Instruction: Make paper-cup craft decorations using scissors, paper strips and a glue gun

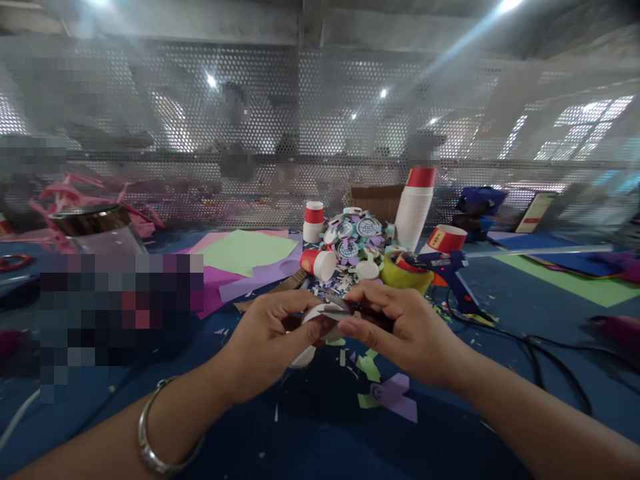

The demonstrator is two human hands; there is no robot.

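My left hand [265, 340] pinches a small white piece of paper cup [313, 313] between thumb and fingers. My right hand [415, 330] is closed around a pair of scissors [337, 309], its handles mostly hidden by the fingers. The blades lie against the cup piece, close to my left fingertips. Just below my left fingers, a white rounded paper part [303, 358] shows; whether it joins the held piece I cannot tell. On the table under my hands are a purple paper cutout [397, 398] and green paper scraps [369, 366].
Behind my hands, a red-and-white paper cup [319, 265] lies before a heap of decorated cup discs [357, 230]. A tall cup stack [415, 210] stands behind a yellow tape roll [407, 272]. A blue glue gun [457, 277] trails a cable [530, 340] rightward. Coloured paper sheets [245, 253] lie left.
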